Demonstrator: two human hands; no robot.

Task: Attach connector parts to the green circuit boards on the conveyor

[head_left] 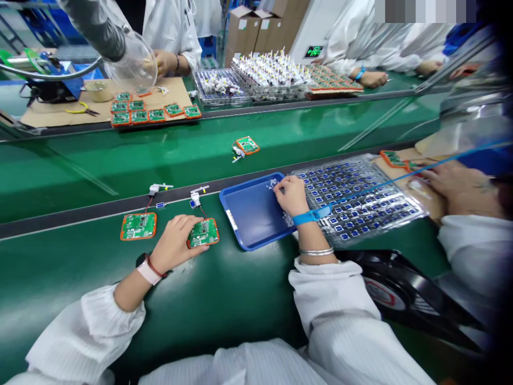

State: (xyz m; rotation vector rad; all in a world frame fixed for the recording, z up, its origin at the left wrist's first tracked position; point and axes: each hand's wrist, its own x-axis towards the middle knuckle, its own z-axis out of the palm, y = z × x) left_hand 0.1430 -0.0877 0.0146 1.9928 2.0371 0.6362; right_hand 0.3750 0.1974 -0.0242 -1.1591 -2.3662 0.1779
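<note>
Our left hand [175,243] pinches the circuit board [206,233] by its edges, left of the blue tray [256,216] on the table [224,299]. Our right hand [294,196] bends its fingers over the tray; we cannot tell whether they pinch anything.

Cardboard boxes [245,33] stacked at back, green sign [313,52] to their right; yellow-handled pliers [83,109] on cardboard sheet [50,113], far left

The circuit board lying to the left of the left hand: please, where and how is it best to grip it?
Probably pinch the circuit board by its orange left and right edges, from the near side: it lies flat, small parts dot its green face, and a red wire leaves its far edge toward a white connector.
</note>
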